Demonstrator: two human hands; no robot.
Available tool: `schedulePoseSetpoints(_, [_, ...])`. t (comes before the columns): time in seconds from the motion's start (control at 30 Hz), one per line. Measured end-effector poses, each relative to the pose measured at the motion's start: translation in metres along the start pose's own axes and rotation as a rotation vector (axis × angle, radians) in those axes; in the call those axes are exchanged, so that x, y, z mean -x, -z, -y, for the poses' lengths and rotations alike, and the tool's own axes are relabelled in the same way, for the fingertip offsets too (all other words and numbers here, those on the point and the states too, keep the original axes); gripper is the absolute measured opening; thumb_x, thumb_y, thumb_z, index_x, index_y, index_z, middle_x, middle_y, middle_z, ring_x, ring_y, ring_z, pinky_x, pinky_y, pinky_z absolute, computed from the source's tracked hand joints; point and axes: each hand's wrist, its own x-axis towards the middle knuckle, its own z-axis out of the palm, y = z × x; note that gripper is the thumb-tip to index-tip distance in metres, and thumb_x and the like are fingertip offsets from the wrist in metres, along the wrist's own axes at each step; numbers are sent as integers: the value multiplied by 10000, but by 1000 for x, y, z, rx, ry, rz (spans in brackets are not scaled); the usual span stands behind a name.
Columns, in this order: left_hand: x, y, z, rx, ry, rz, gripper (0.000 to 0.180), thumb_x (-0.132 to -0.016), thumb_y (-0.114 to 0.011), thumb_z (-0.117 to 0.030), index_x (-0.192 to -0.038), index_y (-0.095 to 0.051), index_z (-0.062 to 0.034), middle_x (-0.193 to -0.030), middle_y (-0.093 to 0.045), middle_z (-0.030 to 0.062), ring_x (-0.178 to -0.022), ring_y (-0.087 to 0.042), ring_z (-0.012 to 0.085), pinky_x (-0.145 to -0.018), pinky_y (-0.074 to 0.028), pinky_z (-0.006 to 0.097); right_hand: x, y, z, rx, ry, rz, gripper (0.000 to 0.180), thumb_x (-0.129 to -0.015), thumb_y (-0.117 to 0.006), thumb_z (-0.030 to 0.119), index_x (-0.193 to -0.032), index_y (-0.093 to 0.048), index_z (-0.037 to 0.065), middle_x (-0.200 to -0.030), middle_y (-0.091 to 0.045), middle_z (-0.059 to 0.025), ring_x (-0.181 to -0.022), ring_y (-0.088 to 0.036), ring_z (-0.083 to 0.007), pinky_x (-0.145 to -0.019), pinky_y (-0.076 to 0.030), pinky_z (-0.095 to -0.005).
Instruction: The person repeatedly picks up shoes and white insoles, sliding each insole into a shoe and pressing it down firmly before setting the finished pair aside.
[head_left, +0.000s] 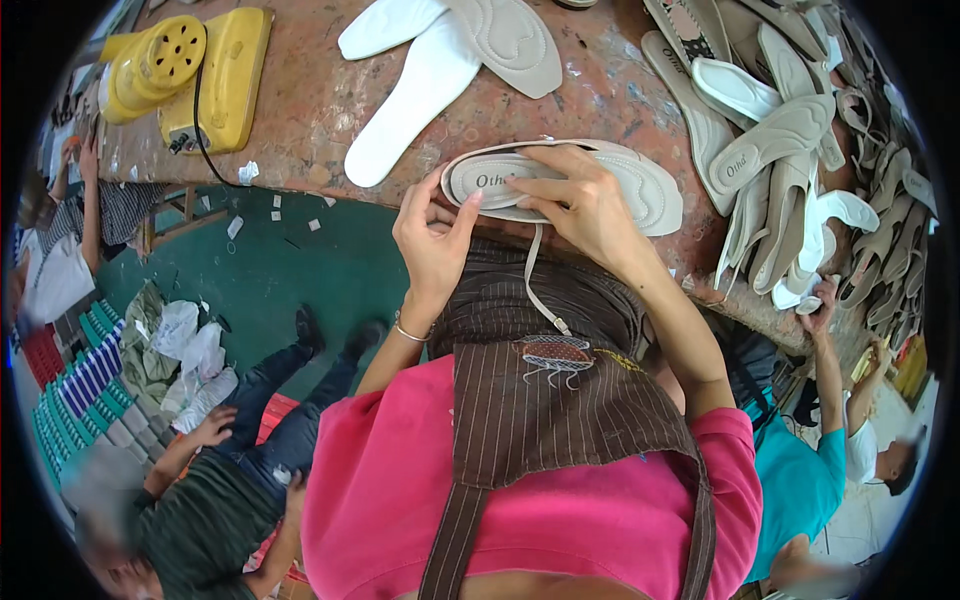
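Observation:
At the near edge of the table lies a beige flat shoe (pixel 458 199) with its heel end to the left. A thin ankle strap (pixel 531 284) with a small buckle hangs from it over my apron. Inside the heel sits a beige printed insole (pixel 487 181); a quilted beige sole piece (pixel 655 192) shows at the right end. My left hand (pixel 433 238) grips the heel end, thumb against the near rim and fingers behind. My right hand (pixel 583 200) is curled over the shoe's middle, fingertips on the insole. Its palm side is hidden.
White and beige insoles (pixel 415 100) lie beyond the shoe. A yellow electric machine (pixel 215 80) with a black cord stands at the far left. Beige shoes and insoles pile up on the right, where a co-worker's hand (pixel 820 308) touches the table edge. Another person sits at lower left.

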Motion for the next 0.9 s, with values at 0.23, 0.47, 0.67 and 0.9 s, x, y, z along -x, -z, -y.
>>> schedulePoseSetpoints(0.23, [-11, -1, -2, 40, 96, -8, 356, -803, -806, -109, -1087, -654, 44, -787, -639, 72, -530, -553, 51, -477, -440, 200, -5, -3, -1, -32, -20, 38, 291, -739, -757, 79, -1029, -769, 102, -1183, -664, -150, -1060, -632, -316, -896, -534, -383])
schedulePoseSetpoints(0.47, [-16, 0, -3, 23, 97, 27, 344, -785, -821, -143, -1032, -661, 34, -713, -628, 65, -505, -531, 49, -445, -408, 208, -8, 0, 2, -78, -66, 38, 317, -735, -766, 61, -1049, -762, 95, -1200, -657, -150, -1064, -632, -315, -898, -532, -398])
schedulePoseSetpoints(0.67, [-21, -1, -6, -28, 97, 3, 280, -773, -820, -119, -947, -653, 23, -638, -613, 41, -505, -507, 56, -464, -412, 221, -10, -8, 3, 9, 8, 58, 284, -712, -757, 41, -997, -754, 41, -1186, -654, -152, -1066, -623, -323, -910, -519, -404])
schedulePoseSetpoints(0.9, [-24, -1, 0, -97, 101, 34, 112, -885, -708, -62, -933, -654, 23, -654, -640, 34, -521, -560, 32, -441, -416, 206, -15, -9, 3, 133, 217, 175, 351, -732, -656, 63, -1077, -710, 35, -1292, -595, -150, -1233, -542, -317, -1019, -469, -398])
